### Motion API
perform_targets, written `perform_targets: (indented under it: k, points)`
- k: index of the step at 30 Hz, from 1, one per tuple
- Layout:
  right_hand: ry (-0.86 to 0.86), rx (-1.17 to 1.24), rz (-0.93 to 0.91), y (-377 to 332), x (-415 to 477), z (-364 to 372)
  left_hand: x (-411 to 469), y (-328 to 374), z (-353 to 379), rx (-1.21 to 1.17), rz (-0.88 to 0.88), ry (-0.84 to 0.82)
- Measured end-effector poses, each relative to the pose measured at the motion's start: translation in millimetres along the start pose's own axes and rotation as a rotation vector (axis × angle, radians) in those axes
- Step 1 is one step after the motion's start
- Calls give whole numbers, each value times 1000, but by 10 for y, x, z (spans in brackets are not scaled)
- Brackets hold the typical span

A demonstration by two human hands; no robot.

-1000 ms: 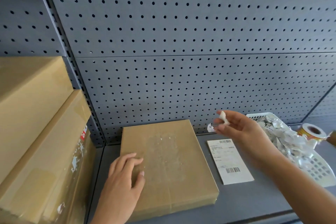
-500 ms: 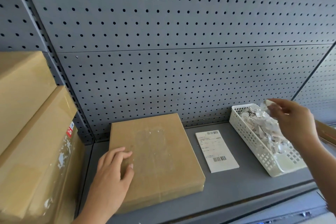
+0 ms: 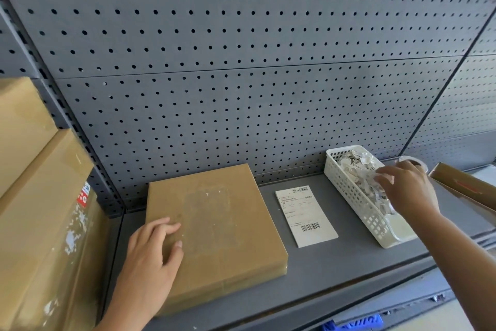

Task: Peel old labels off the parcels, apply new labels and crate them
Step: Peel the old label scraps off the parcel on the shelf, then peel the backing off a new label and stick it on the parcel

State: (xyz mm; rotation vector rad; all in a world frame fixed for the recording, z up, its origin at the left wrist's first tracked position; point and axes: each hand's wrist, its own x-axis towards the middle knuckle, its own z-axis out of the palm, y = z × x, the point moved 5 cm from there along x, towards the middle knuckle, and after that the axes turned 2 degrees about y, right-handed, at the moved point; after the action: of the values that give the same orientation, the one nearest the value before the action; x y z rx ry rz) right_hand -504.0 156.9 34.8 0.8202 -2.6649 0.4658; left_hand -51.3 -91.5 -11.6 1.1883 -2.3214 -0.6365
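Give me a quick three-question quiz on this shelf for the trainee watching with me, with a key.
1. True or false: the left hand rests on the flat brown cardboard parcel.
2. Where does the white paper barcode label lie?
A) stuck on the parcel
B) on the grey metal shelf, between the parcel and the white plastic mesh basket
C) inside the basket
3. Fill in: the right hand reaches over the ____.

Key: 1 true; 2 B; 3 basket.
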Motion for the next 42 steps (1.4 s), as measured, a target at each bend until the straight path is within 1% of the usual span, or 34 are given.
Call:
perform_targets:
  k: [6,12,16,18,20,21,22,23,25,27,28,30,32,35,42]
  points:
    - [-80,-185,-54,-2,-86,103,2,-8,2,-6,-6,4]
    - [-127,-156,-26,-55,-68,32,2,-19,9,0,-4,5]
    - [-42,-24,43,-136,-47,-126,-1,-9,12,2,-2,4]
    - [19,7,49,-182,-49,-193,-7,-10,7,4,-7,4]
    - [99,33,-8,-281,-56,-264,-7,-11,1,4,-9,5]
    - [111,60,-64,-355,-74,-265,-4,-9,-2,5,-9,5]
    - [83,103,-135,-456,-109,-244,-3,-8,-4,8,-10,3]
    - [15,161,-217,-562,-165,-168,-2,-7,-4,11,-10,1]
    - [-192,247,-387,-780,-345,41,-6,-6,-4,12,-13,-3]
    - [-402,235,-530,-941,-558,281,-9,-1,-7,2,-21,-4]
    - [-499,209,-571,-993,-653,385,-11,3,-9,-3,-20,-3]
    - [-636,160,-581,-1035,-781,558,-15,9,-16,-11,-13,1]
    - [-690,133,-565,-1041,-832,659,-21,10,-20,-15,-11,0]
    - [-726,112,-574,-1027,-860,761,-31,7,-37,-6,-9,-1]
    - [-696,149,-565,-962,-865,761,-31,66,-123,62,20,-8]
